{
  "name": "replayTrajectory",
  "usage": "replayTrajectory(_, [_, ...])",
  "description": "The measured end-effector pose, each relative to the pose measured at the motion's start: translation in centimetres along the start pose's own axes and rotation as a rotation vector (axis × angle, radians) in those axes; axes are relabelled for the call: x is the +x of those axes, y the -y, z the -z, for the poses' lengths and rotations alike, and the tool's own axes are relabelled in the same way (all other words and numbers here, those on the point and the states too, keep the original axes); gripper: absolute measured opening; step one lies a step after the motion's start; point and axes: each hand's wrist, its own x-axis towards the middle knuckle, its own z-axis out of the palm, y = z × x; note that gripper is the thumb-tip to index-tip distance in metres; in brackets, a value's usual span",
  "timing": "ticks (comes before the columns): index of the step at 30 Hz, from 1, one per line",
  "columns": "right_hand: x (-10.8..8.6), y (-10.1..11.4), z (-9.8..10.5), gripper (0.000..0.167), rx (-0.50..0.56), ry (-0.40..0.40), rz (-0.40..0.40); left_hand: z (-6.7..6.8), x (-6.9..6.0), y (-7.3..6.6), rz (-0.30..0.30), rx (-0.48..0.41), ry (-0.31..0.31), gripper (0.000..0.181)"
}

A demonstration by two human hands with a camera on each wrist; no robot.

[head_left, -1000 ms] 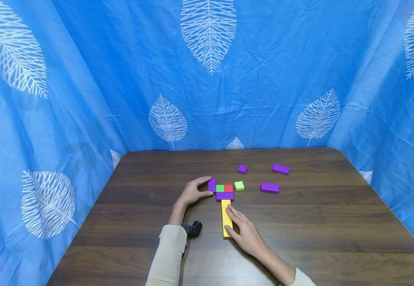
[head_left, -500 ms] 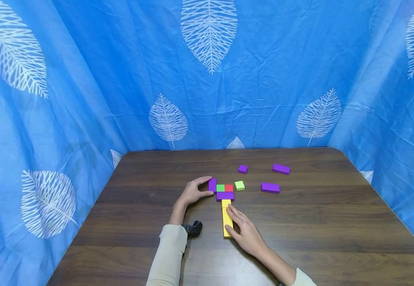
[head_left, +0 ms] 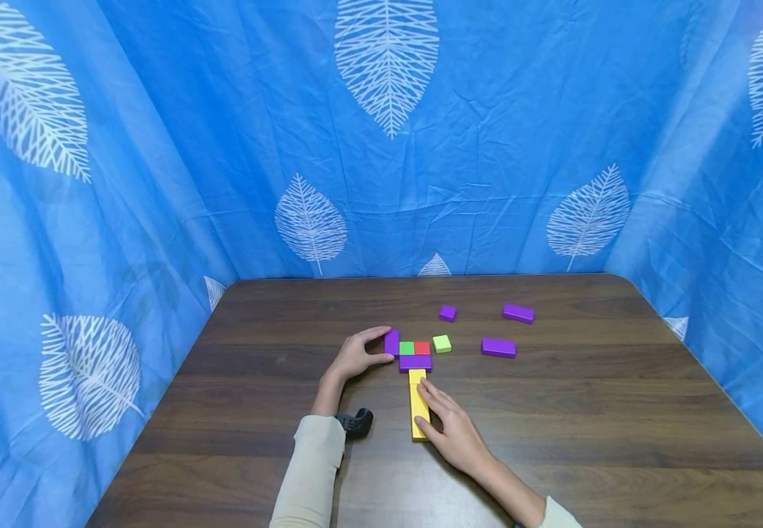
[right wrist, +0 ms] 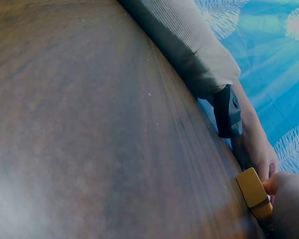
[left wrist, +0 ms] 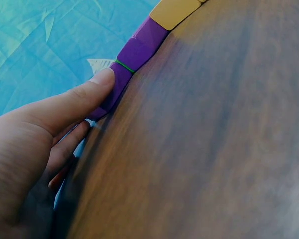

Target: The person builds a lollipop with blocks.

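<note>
Pinching the left purple block [head_left: 391, 342], long side running near to far: left hand [head_left: 351, 357] low over the table [head_left: 226, 411], thumb at the near end, a finger at the far end. Best to squeeze both ends evenly and ease rightward, squaring the long side to the green block [head_left: 407, 348] just beside it. Cannot tell whether quite touching. Avoid shoving: likely to skew the red block [head_left: 422, 348] to the right and the crosswise purple block [head_left: 415, 363] on the near side.

Nearer, right hand [head_left: 455, 431] resting on the right side of the long yellow block [head_left: 417, 405], fingers fairly straight, thumb spread apart; useful for light steadying, no pushing toward the short yellow block [head_left: 417, 376] at the far end. Cannot tell how firmly pressed.

Farther right, leave alone for now: light green block [head_left: 442, 344], small purple block [head_left: 448, 313], two long purple blocks [head_left: 498, 347].
</note>
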Motion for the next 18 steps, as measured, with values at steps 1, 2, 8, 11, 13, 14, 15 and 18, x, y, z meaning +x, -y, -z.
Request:
replayTrajectory(1, [-0.01,-0.02,-0.01,0.052,0.001,-0.002,0.001,0.00,-0.01,-0.01,-0.004,-0.001,-0.001,0.062])
replayTrajectory(2, [-0.01,-0.04,-0.01,0.052,0.000,-0.003,0.002,-0.01,0.01,-0.02,-0.003,-0.001,0.000,0.062])
replayTrajectory(8, [-0.01,-0.13,-0.01,0.052,0.000,-0.010,0.007,-0.04,0.08,-0.06,0.003,0.003,0.001,0.062])
replayTrajectory(11, [-0.03,-0.15,-0.01,0.052,0.000,-0.011,0.008,-0.04,0.07,-0.12,0.009,-0.001,0.001,0.062])
replayTrajectory(13, [-0.03,-0.13,-0.01,0.052,0.002,-0.011,0.009,-0.02,0.02,-0.17,0.009,-0.002,-0.001,0.062])
replayTrajectory(14, [-0.03,-0.11,-0.01,0.052,0.003,-0.011,0.008,-0.01,-0.02,-0.20,0.010,-0.003,-0.002,0.062])
replayTrajectory(15, [-0.03,-0.10,-0.02,0.052,0.004,-0.012,0.008,-0.01,-0.03,-0.20,0.011,-0.002,-0.002,0.062])
replayTrajectory(18, [-0.03,-0.05,-0.03,0.052,0.007,-0.011,0.005,0.00,-0.14,-0.24,0.010,-0.005,-0.002,0.062])
